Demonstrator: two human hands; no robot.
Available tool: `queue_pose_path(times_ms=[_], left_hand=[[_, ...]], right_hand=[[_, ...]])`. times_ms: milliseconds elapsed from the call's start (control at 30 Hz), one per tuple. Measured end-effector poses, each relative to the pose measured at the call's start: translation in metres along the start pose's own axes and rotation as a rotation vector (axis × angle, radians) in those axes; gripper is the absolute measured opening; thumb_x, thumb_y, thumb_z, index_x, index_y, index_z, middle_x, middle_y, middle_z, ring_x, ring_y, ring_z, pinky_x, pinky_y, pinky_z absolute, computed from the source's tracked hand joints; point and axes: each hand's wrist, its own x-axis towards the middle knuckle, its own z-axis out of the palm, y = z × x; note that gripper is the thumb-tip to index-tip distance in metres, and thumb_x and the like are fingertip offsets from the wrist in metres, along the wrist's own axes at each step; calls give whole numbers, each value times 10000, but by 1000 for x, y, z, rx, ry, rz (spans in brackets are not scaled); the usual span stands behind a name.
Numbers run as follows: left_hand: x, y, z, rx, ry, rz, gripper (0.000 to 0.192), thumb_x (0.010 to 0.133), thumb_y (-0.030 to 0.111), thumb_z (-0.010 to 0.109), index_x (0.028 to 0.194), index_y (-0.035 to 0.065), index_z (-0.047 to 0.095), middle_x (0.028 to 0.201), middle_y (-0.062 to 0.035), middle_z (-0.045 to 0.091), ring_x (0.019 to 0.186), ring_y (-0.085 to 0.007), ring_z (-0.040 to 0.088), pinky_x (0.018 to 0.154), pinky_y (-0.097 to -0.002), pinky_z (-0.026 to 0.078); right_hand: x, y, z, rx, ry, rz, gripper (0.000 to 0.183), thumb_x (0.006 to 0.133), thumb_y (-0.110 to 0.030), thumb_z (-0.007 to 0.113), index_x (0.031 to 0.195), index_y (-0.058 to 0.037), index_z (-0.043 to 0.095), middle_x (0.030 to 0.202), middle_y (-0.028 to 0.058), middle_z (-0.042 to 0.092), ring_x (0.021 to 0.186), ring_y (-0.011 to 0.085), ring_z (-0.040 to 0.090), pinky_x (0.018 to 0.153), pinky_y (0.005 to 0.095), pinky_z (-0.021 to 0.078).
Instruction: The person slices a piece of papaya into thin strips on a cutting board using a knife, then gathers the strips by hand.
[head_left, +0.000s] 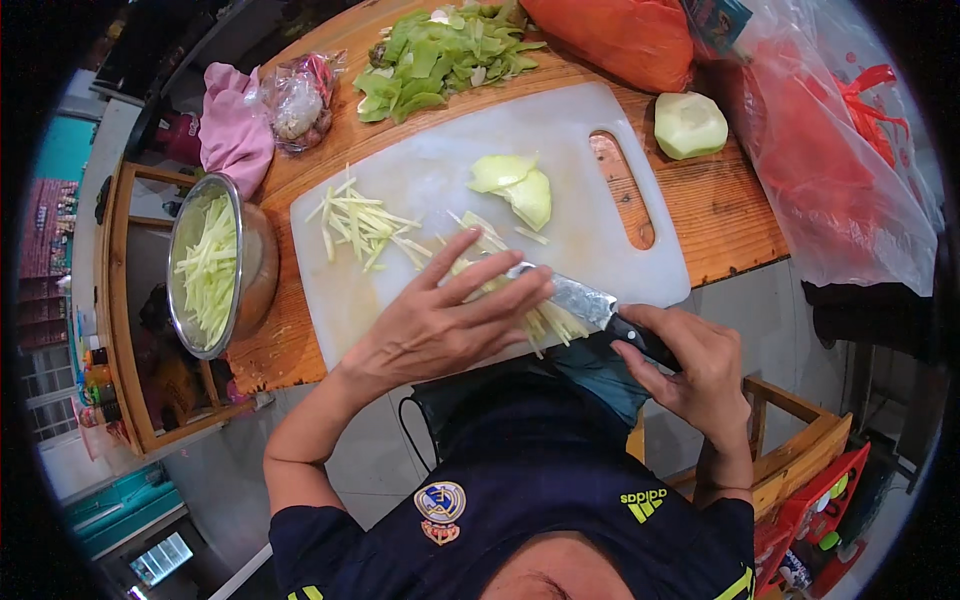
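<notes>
My right hand (686, 367) grips the black handle of a kitchen knife (581, 295), whose blade points left over the near part of a white plastic cutting board (427, 161). My left hand (450, 311) is spread over pale green vegetable strips (559, 322), its fingertips beside the blade and covering part of it. Whether those fingertips touch the blade or the strips, I cannot tell. Thin slices (517, 184) of the same vegetable lie past the knife. A loose heap of cut strips (360, 219) rests on the board's left side.
A metal bowl (259, 266) of strips stands left of the board. Green peelings (442, 60) lie beyond it. A peeled vegetable piece (690, 126) sits right of the board's handle slot, near plastic bags (810, 172). A pink cloth (236, 131) and a bagged item (300, 105) are at far left.
</notes>
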Motion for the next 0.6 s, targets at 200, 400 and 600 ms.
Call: queue_pose_path(times_ms=[200, 400, 600], left_hand=[[-28, -17, -6, 51, -83, -228, 601, 788, 423, 783, 1302, 138, 659, 1372, -16, 596, 1288, -246, 519, 1204, -563, 284], [-24, -45, -24, -300, -48, -331, 727, 703, 302, 872, 1341, 114, 577, 1406, -114, 547, 1350, -325, 487, 1199, -554, 297], [-7, -68, -20, -341, -255, -272, 807, 730, 203, 838, 1454, 149, 485, 1462, -109, 497, 1407, -320, 420, 1224, -533, 259]], right_hand=[[-8, 4, -8, -22, -20, 24, 349, 768, -110, 829, 1090, -98, 695, 734, 66, 653, 624, 235, 661, 558, 340, 514], [-24, 22, -18, -191, 79, 105, 324, 742, -83, 833, 1043, -74, 714, 791, 86, 681, 660, 237, 674, 571, 339, 516], [-23, 27, -6, -137, 64, 108, 327, 746, -95, 832, 1051, -89, 716, 801, 86, 688, 668, 251, 684, 588, 339, 534]])
